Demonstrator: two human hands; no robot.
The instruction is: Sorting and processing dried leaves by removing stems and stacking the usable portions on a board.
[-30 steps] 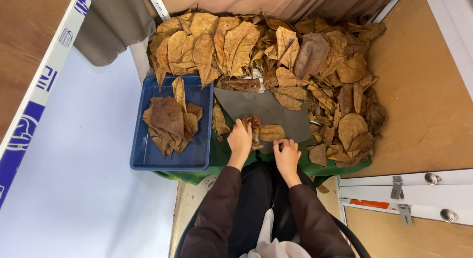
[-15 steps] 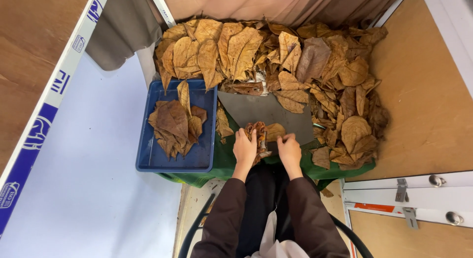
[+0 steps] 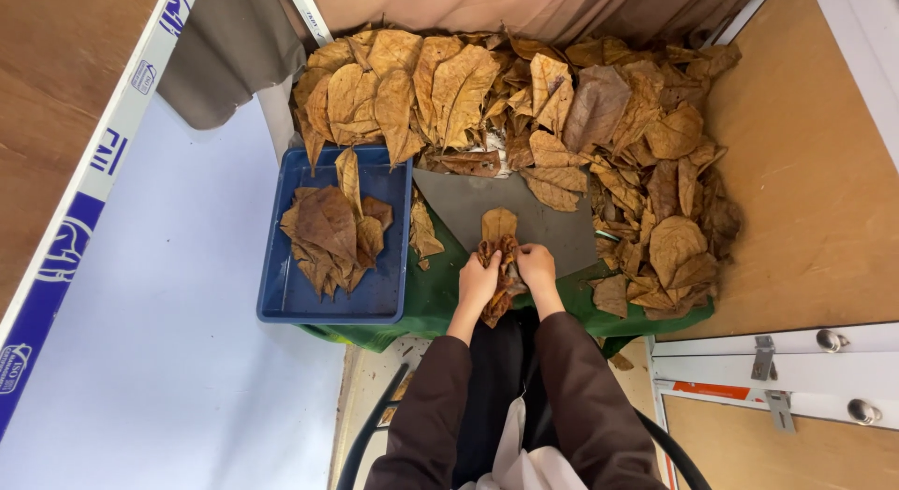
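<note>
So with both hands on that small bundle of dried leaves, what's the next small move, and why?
Probably lift the leaf bundle left into the blue tray. The left hand and right hand both grip it over the grey board, and the tray already holds a similar stack of leaves. That's a guess.

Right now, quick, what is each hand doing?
Left hand: closed on the bundle of dry brown leaves.
Right hand: closed on the same bundle, from the other side.

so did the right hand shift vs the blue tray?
Yes. The right hand moved left, toward the blue tray, closing on the left hand over the leaf bundle.
</note>
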